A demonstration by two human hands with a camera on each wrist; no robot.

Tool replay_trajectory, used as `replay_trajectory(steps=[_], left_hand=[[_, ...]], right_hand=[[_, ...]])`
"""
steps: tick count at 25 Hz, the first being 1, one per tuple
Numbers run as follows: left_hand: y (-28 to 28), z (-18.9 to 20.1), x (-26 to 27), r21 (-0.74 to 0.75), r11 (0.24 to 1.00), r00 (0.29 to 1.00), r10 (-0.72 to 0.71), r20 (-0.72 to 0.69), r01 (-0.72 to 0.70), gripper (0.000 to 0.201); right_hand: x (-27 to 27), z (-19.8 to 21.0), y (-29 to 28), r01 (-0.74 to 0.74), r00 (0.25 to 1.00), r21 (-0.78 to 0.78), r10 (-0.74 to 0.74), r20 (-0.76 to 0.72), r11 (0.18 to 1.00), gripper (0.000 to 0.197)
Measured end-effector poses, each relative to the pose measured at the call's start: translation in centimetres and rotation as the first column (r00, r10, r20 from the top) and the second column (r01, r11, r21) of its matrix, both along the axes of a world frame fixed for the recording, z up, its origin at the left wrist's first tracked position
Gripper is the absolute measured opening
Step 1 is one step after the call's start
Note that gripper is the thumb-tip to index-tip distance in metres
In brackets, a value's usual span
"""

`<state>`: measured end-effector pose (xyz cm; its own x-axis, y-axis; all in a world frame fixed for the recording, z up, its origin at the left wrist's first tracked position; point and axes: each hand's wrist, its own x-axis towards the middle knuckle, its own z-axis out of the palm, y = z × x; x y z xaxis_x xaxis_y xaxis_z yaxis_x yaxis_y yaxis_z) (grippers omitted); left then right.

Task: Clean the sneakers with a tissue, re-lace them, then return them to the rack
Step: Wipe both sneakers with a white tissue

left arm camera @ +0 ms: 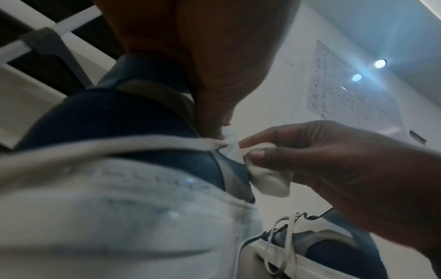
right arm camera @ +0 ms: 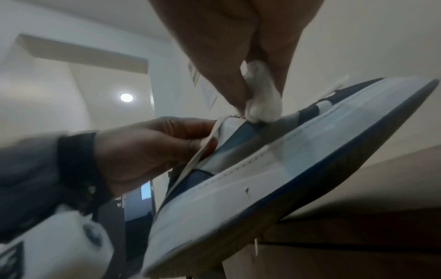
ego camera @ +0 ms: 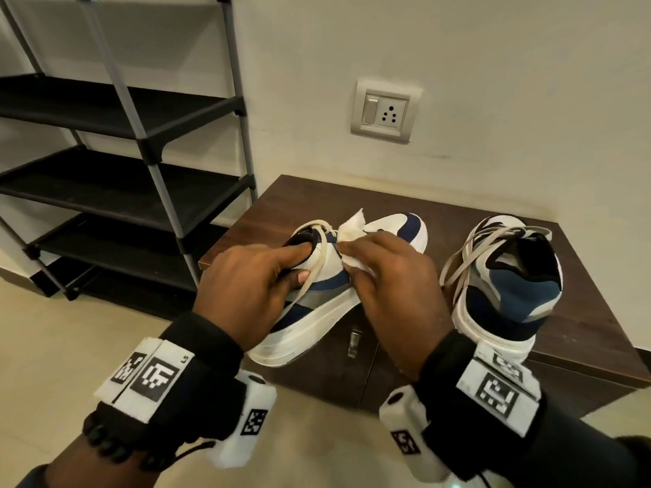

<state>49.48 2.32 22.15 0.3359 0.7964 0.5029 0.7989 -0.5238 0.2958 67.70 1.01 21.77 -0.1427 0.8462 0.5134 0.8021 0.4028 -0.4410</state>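
Against cabinet (ego camera: 581, 311): two sneakers, left hand (ego camera: 246, 287) gripping one (ego camera: 317, 311), right hand (ego camera: 398, 283) pinching one tissue (ego camera: 352, 227).

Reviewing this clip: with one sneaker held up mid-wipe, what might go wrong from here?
1. The held sneaker is tilted with its heel past the cabinet edge, so it may drop if the left hand slips.
2. Its loose lace could snag the tissue in the right hand.
3. The second sneaker sits near the front edge, within elbow range.
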Motion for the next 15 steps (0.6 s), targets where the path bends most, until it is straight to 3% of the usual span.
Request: replay_trajectory(steps=[2,4,6,9,13,15], left_hand=[[-0.4,0.2,-0.2,0.106,0.994,0.987,0.031,-0.16,-0.014,0.025],[-0.4,0.0,-0.1,0.181,0.983,0.965,0.071,-0.252,-0.025,0.029],[-0.2,-0.1,0.2,0.165,0.986,0.953,0.081,-0.292,-0.033,0.034],[0.2,-0.1,0.6,0.108,0.992,0.946,0.102,-0.308,-0.072,0.03],[0.3,0.1,2.1,-0.005,0.98,0.943,0.19,-0.273,-0.199,0.023],[0.4,-0.1,2.9,-0.023,0.968,0.939,0.235,-0.252,-0.249,0.025]], right_hand=[[1.6,0.6,1.5,0.037,0.996,0.063,-0.032,-0.088,0.997,0.028],[4.3,0.7,4.0,0.197,0.979,0.096,-0.191,-0.069,0.976,0.027],[5.4,-0.1,5.1,0.287,0.958,-0.018,-0.287,0.008,0.958,0.028],[2.7,-2.3,3.6,0.231,0.973,-0.126,-0.227,0.045,0.965,0.029],[0.5,-2.0,1.4,0.022,0.998,-0.132,-0.03,-0.057,0.991,0.028],[2.4,-1.6,3.0,0.117,0.979,-0.066,-0.127,-0.157,0.991,0.029]])
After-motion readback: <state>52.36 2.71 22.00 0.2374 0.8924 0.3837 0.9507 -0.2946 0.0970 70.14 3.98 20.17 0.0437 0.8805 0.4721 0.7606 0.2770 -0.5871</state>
